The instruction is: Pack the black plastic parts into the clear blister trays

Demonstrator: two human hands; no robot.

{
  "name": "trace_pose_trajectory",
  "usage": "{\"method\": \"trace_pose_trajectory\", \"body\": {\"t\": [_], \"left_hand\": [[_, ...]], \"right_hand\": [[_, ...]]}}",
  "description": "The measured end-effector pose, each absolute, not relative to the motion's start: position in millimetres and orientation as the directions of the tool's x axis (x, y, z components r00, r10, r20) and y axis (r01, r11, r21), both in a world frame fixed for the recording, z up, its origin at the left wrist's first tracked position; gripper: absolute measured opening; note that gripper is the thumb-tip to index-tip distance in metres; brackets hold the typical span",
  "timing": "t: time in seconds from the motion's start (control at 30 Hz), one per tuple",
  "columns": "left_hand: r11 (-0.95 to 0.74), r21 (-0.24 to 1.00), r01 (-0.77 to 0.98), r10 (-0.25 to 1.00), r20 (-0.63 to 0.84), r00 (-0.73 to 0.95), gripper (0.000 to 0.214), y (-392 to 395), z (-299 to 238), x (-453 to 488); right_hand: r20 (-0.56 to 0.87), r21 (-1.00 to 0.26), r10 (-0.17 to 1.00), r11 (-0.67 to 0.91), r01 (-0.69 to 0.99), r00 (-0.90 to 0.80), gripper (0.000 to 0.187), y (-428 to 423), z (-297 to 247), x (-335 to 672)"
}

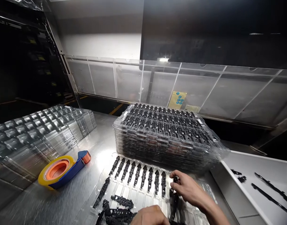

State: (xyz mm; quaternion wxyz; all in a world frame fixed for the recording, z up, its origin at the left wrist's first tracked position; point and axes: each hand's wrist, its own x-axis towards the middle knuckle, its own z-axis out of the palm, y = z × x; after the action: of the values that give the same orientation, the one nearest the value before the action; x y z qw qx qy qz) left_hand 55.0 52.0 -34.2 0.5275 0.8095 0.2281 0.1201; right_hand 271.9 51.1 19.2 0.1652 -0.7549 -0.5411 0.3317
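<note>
A clear plastic tray with narrow slots lies in front of me, a row of slim black perforated parts in its upper slots. My right hand is at the right end of that row, thumb and fingers closed around the top of a black part. At the bottom edge my left hand is beside a loose pile of the same black parts; its fingers are hidden. One more black part sits in a slot at the tray's left.
Behind the tray stands a tall stack of filled clear trays. On the left are a stack of clear trays and a blue tape dispenser with yellow tape. A white bin at right holds several black parts. A clear panel rises behind.
</note>
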Motion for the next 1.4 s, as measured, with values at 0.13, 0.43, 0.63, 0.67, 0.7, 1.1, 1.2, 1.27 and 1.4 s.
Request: {"method": "trace_pose_trajectory", "body": {"t": [0.13, 0.43, 0.63, 0.67, 0.7, 1.1, 1.2, 1.27, 1.4], "left_hand": [[0.090, 0.991, 0.103, 0.622, -0.136, 0.771, 0.028, 58, -17, 39], [0.360, 0.933, -0.002, 0.626, -0.240, 0.742, 0.036, 54, -17, 26], [0.364, 0.931, -0.009, 0.624, -0.237, 0.744, 0.034, 55, -19, 21], [0.366, 0.931, -0.011, 0.625, -0.237, 0.743, 0.034, 56, -19, 19], [0.368, 0.930, -0.012, 0.627, -0.239, 0.742, 0.034, 56, -19, 17], [0.390, 0.919, -0.054, 0.659, -0.238, 0.713, 0.036, 57, -24, 5], [0.397, 0.917, -0.049, 0.662, -0.249, 0.707, 0.033, 57, -19, 2], [0.405, 0.913, -0.050, 0.663, -0.256, 0.704, 0.033, 56, -19, 2], [0.412, 0.909, -0.064, 0.685, -0.263, 0.679, 0.034, 55, -24, 5]], "right_hand": [[-0.435, -0.675, 0.886, -0.438, 0.593, 0.158, 0.017, 46, 5, 269], [-0.376, -0.313, 0.871, -0.439, 0.842, 0.315, 0.034, 62, 6, 280], [-0.379, -0.283, 0.886, -0.387, 0.877, 0.269, 0.039, 65, 5, 265], [-0.374, -0.301, 0.890, -0.381, 0.874, 0.260, 0.038, 65, 5, 264], [-0.363, -0.315, 0.895, -0.381, 0.869, 0.261, 0.037, 65, 6, 265], [-0.329, -0.306, 0.844, -0.519, 0.798, 0.423, 0.034, 74, -3, 269], [-0.325, -0.355, 0.849, -0.518, 0.778, 0.417, 0.025, 67, -5, 276], [-0.278, -0.340, 0.855, -0.515, 0.787, 0.439, 0.022, 61, -4, 280], [-0.183, -0.306, 0.878, -0.478, 0.824, 0.441, 0.025, 50, -7, 280]]}}
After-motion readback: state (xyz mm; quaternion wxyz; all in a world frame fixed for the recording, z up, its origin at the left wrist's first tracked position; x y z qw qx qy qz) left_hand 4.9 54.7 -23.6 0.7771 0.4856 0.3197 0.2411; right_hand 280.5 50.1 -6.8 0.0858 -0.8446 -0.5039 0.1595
